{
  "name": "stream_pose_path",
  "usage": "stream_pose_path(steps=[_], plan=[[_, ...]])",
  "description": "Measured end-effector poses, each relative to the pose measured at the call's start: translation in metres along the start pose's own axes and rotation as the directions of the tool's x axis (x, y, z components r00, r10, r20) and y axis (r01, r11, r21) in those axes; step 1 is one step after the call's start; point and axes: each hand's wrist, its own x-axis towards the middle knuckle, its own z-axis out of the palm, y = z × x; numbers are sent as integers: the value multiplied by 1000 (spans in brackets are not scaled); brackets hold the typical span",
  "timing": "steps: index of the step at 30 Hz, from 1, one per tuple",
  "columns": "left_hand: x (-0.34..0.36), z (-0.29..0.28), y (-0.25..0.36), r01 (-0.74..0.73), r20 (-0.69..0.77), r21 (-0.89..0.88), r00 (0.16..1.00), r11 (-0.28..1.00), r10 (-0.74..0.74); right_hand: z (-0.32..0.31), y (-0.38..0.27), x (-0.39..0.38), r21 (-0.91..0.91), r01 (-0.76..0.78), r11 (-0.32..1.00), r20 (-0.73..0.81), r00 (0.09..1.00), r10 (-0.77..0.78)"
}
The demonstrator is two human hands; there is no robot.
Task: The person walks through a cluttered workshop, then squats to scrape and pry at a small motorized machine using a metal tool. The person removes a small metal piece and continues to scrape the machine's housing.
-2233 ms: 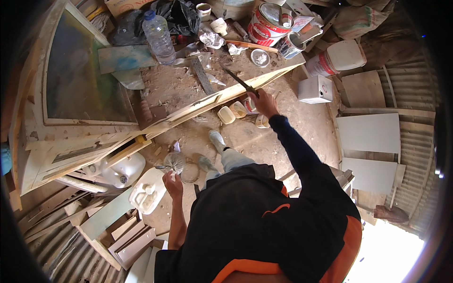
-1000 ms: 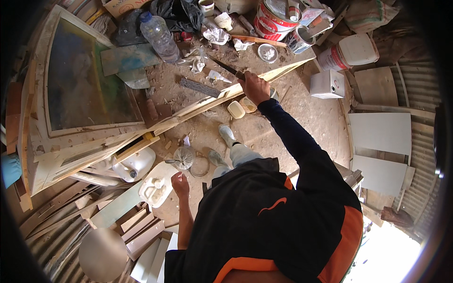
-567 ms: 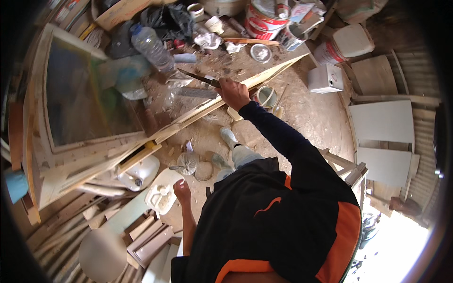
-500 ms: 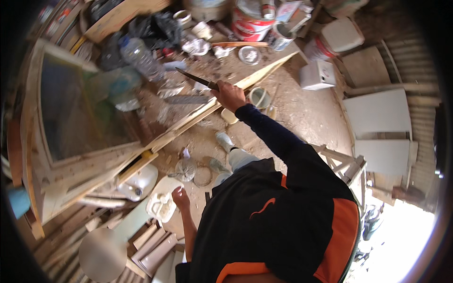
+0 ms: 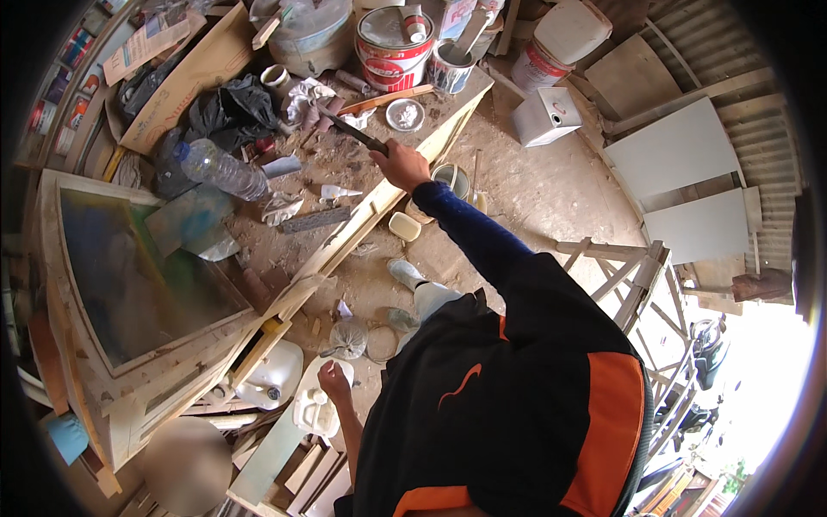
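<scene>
My right hand [image 5: 404, 165], at the end of a dark blue sleeve, is closed round the handle of a knife [image 5: 351, 130]. Its dark blade points away and to the left over the workbench [image 5: 301, 194], toward a crumpled piece of paper [image 5: 307, 99]; whether it touches anything there I cannot tell. A round white dish [image 5: 405, 115] sits just beyond this hand. Down at the lower left, my left hand [image 5: 335, 381] hangs with curled fingers and nothing visible in them. Close beside it is a white plastic jug [image 5: 315, 410].
The bench's front edge [image 5: 362, 211] runs diagonally. On the bench are a clear plastic bottle [image 5: 226, 168], a black bag [image 5: 231, 112], a red-and-white paint bucket [image 5: 393, 56] and a stained framed panel [image 5: 146, 276]. A white box-shaped canister [image 5: 544, 117] and a wooden trestle [image 5: 633, 280] stand at the right.
My right hand has moved the knife farther over the bench, closer to the white dish and crumpled paper. The view has shifted; my left hand stays low beside the jug.
</scene>
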Motion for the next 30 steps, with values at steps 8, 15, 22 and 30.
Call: stream_pose_path(steps=[8, 15, 22, 30], plan=[[-15, 6, -28, 52, 6, -33, 999, 998, -52, 24, 72, -73, 29, -119, 992, 88, 989, 116], [-40, 14, -68, 40, 3, -14, 999, 999, -40, 7, 84, -87, 287, -371, 883, 345, 900, 266], [-62, 8, -88, 120, 9, -56, 993, 991, -120, -6, 104, -61, 141, -243, 960, 148, 964, 222], [-75, 3, -99, 126, -26, -39, 992, 991, -127, -11, 124, -13, 300, -324, 897, 108, 946, 305]])
